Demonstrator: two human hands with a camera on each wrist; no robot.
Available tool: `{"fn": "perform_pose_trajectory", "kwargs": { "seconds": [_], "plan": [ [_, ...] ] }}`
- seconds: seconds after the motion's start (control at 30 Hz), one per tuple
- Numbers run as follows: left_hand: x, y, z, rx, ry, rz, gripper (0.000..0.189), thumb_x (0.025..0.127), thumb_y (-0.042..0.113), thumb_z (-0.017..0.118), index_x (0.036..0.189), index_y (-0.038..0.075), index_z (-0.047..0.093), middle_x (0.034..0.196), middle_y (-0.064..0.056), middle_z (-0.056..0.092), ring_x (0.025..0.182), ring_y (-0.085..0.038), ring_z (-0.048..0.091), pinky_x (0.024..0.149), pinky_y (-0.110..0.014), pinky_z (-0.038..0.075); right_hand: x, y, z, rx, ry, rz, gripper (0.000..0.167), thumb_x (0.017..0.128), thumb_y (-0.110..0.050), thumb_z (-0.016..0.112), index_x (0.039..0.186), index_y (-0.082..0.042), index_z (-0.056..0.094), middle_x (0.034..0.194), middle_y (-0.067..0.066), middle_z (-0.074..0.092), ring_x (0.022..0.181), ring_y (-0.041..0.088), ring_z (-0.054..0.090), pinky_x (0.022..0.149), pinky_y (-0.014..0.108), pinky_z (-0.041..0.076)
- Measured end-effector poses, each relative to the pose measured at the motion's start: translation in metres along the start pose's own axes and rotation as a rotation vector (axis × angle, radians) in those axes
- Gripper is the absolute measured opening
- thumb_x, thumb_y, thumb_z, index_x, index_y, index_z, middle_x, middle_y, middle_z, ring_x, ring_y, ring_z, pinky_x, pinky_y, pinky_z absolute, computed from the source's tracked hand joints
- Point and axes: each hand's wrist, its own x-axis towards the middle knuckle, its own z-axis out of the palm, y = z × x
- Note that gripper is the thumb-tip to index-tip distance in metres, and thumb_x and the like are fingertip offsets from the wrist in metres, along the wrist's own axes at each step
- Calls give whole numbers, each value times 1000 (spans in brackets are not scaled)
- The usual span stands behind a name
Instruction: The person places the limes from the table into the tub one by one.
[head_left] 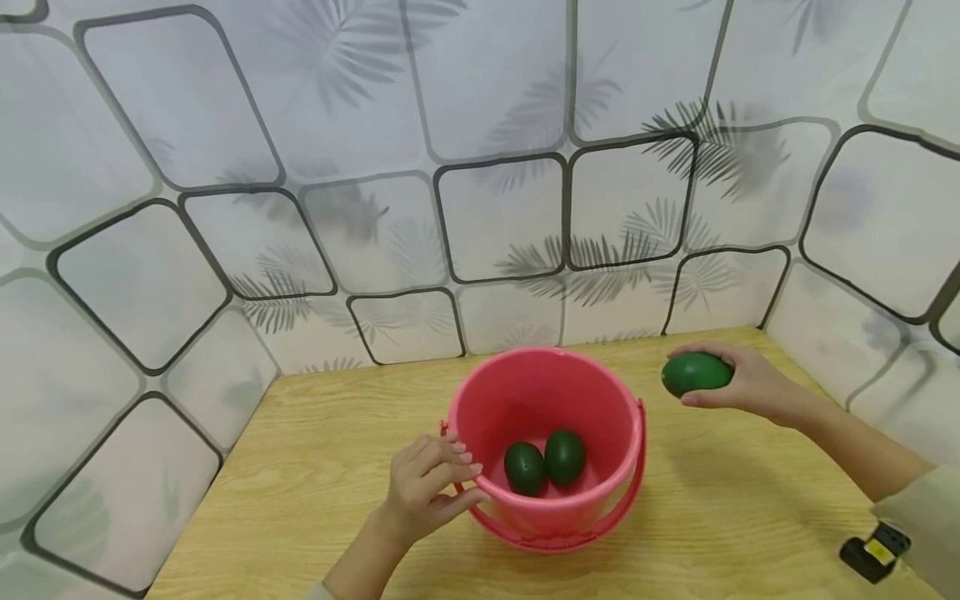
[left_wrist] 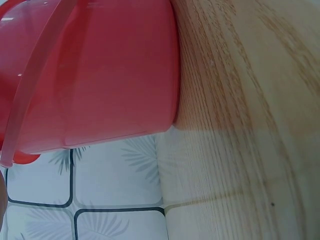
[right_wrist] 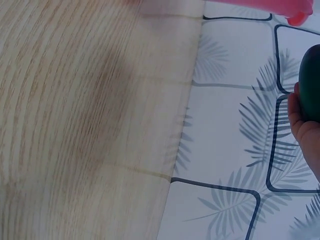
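A pink bucket (head_left: pixel 551 510) stands upright on the wooden table, its handle hanging down at the front. Two dark green avocados (head_left: pixel 525 468) lie side by side on its bottom. At the bucket's left rim, my left hand (head_left: pixel 429 486) holds on, with fingers over the edge and thumb along the front. To the right of the bucket, my right hand (head_left: pixel 738 385) grips another green avocado (head_left: pixel 693 374) above the table, between thumb and fingers. The right wrist view shows this avocado (right_wrist: pixel 312 85) and part of the hand at its right edge.
The wooden table (head_left: pixel 322 467) meets patterned walls (head_left: pixel 495 217) at the back and both sides. A black device with a yellow label (head_left: pixel 876 552) is on the right sleeve at the wrist.
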Motion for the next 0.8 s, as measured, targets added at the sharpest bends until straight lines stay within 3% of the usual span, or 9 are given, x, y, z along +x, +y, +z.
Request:
{"fn": "perform_pose_trajectory", "kwargs": {
  "seconds": [0.67,0.8],
  "plan": [
    [1,-2,0,2,11,17,36,87,33,67,68,2,69,68,-8,63,63,-17,60,71,-29,58,3,-20,-2,-86,-8,-52,51,76,-12,79,122,-12,59,106,-14,59,83,12,60,65,28,54],
    [0,-1,1,0,7,15,37,88,34,67,69,2,70,68,-7,63,63,-17,61,71,-29,58,4,-24,-2,-105,-11,-43,51,75,-15,80,122,-12,59,107,-8,60,83,13,60,65,28,54]
  ]
}}
